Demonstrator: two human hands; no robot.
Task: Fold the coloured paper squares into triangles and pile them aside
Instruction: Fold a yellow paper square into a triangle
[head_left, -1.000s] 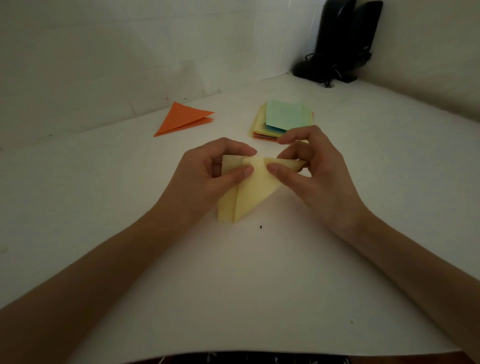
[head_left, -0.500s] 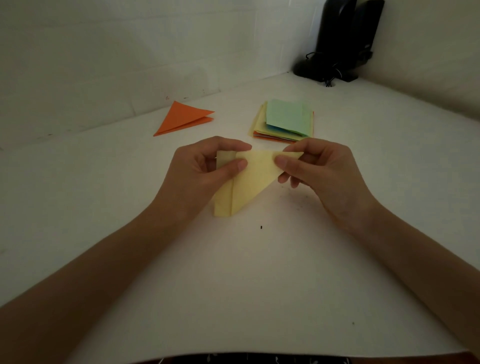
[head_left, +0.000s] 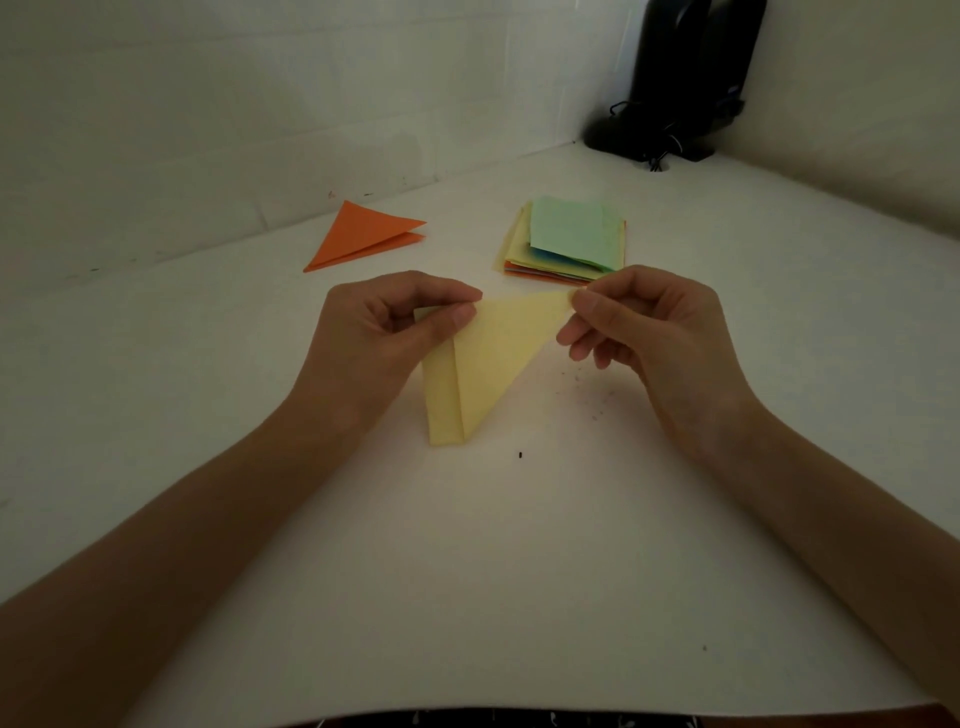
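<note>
A pale yellow paper (head_left: 483, 364), folded into a triangle shape, is held just above the white table in the middle of the view. My left hand (head_left: 379, 343) pinches its upper left corner between thumb and forefinger. My right hand (head_left: 644, 332) pinches its upper right tip. The lower point of the yellow paper touches or nearly touches the table. An orange folded triangle (head_left: 363, 234) lies flat at the back left. A stack of coloured paper squares (head_left: 569, 241), with a light green sheet on top, sits behind my right hand.
The white table (head_left: 467, 571) meets a white wall at the back and on the right. A black device with cables (head_left: 680, 88) stands in the far right corner. Small dark specks dot the table near my right wrist.
My hands have drawn apart, the right one sliding out to the paper's right tip. The yellow paper now lies flatter and spread wider between them.
</note>
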